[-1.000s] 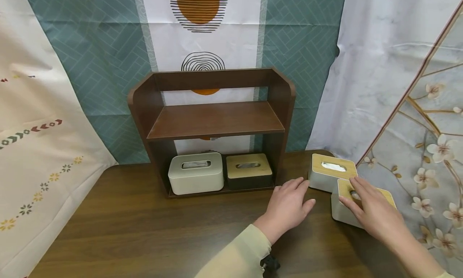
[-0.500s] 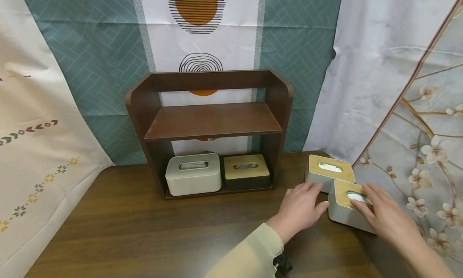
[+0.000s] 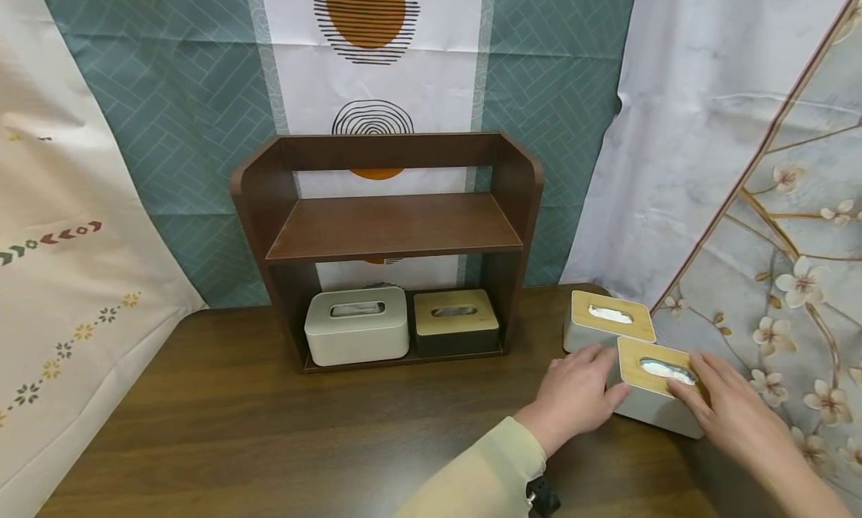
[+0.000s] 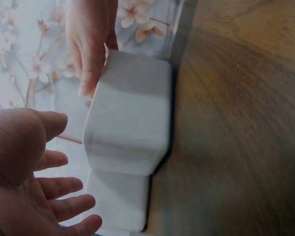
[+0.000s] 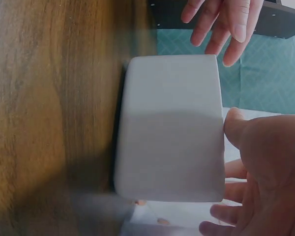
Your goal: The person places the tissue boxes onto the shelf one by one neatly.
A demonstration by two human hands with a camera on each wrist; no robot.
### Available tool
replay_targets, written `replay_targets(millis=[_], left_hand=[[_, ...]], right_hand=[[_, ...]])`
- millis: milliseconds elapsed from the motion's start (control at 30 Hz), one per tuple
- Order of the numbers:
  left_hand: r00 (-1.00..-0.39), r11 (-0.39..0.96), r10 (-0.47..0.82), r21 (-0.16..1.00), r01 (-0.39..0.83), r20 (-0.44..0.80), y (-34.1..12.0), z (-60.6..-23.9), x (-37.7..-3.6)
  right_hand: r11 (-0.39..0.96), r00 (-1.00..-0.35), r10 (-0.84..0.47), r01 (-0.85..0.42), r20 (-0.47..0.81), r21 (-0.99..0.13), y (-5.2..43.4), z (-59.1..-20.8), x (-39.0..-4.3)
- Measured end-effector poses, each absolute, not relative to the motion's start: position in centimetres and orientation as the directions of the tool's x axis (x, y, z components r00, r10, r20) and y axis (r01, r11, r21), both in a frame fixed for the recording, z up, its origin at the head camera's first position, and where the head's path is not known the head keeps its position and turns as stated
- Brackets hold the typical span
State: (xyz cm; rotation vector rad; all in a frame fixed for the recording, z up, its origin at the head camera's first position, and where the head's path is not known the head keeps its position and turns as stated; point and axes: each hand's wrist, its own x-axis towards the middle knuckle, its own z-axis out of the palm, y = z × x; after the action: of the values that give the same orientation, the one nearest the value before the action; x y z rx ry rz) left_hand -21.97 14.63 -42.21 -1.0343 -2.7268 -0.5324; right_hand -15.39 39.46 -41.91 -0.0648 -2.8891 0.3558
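A pale grey tissue box (image 3: 656, 412) with a wood-look lid stands on the table at the right, tissue showing in its slot. My left hand (image 3: 575, 398) is at its left end, fingers spread and fairly straight; in the left wrist view the palm faces the box. At the right end, my right hand (image 3: 737, 413) has its fingers extended and its thumb at the lid's edge. The right wrist view shows that thumb (image 5: 234, 125) right at the box's edge. Just behind stands a similar tissue box (image 3: 633, 328), partly hidden by the front one.
A brown two-tier shelf (image 3: 397, 226) stands at the back of the wooden table (image 3: 269, 443). Its lower tier bears a white tissue box (image 3: 357, 346) and a dark one (image 3: 458, 343) with a wood-look lid. A floral cloth (image 3: 801, 316) hangs close on the right.
My left hand has moved right to the front box's left end. My right hand has slid from over its slot to its right end, uncovering the slot. The view has shifted slightly.
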Motion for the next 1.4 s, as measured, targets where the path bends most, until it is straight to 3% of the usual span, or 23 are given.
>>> replay_targets(millis=[367, 1400], left_hand=[[-0.719, 0.687, 0.619, 0.225, 0.691, 0.317, 15.8, -42.6, -21.5], [-0.735, 0.703, 0.629, 0.217, 0.677, 0.255, 16.8, -42.9, -21.2]], right_hand=[[0.959, -0.991, 0.089, 0.059, 0.096, -0.277, 40.0, -41.9, -15.3], [0.952, -0.993, 0.087, 0.060, 0.078, -0.299, 40.2, -42.1, -15.3]])
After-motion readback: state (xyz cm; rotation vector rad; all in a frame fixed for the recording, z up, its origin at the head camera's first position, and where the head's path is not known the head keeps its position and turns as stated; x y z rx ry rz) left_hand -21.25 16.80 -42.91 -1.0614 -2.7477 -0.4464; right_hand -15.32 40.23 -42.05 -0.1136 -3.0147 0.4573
